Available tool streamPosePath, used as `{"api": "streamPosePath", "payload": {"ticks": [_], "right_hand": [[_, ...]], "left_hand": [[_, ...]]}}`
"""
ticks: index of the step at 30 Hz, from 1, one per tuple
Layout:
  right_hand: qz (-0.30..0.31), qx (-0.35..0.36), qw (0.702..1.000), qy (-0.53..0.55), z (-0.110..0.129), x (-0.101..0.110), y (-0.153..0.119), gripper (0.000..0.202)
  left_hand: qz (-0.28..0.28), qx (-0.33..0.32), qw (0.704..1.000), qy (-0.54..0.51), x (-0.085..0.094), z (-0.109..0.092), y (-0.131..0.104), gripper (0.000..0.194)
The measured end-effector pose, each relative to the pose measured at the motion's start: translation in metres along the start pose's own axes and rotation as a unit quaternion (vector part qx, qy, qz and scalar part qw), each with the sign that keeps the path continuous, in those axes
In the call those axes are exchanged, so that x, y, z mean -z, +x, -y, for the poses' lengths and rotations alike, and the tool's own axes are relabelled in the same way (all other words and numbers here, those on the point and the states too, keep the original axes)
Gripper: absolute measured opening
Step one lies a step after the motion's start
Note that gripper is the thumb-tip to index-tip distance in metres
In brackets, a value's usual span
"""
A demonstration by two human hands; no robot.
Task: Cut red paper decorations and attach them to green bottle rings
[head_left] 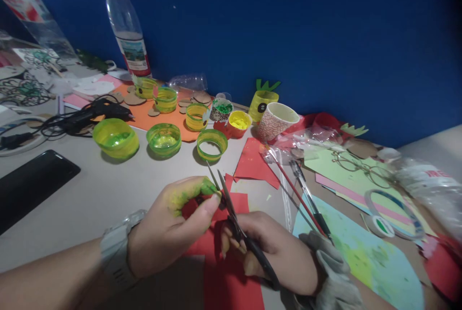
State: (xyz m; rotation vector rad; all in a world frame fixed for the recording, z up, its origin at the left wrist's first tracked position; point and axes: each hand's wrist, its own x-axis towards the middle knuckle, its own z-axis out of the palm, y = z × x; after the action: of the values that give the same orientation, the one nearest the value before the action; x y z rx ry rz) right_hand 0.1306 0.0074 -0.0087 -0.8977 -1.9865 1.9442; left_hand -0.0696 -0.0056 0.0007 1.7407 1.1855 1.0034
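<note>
My left hand (180,223), smeared with green and yellow paint, is closed in a pinch. Something small and dark shows at its fingertips, too small to name. My right hand (277,252) grips black-handled scissors (231,199); their blades point away from me, slightly apart, right beside the left fingertips. Under both hands lies red paper (234,276). Just beyond the scissor tips stands a green-and-yellow painted plastic ring (212,133). Two painted plastic bowls, one larger (115,139) and one smaller (164,139), sit to its left.
A phone (36,185) and a black glue gun (94,113) lie at left. Bottles, one red-capped (126,26), stand behind. Paint cups (239,122) and a patterned cup (277,120) sit at the back. A paintbrush (296,189), pen (310,199), tape roll (393,213) and glasses (361,165) lie right.
</note>
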Motion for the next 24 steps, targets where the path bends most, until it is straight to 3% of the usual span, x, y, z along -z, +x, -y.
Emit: {"api": "streamPosePath", "payload": {"ticks": [24], "right_hand": [[-0.015,0.002,1.000,0.017,-0.0054,-0.0011,0.0005,0.067]], "left_hand": [[0.001,0.007,1.000,-0.029,-0.0016,0.0008,-0.0040,0.022]]}}
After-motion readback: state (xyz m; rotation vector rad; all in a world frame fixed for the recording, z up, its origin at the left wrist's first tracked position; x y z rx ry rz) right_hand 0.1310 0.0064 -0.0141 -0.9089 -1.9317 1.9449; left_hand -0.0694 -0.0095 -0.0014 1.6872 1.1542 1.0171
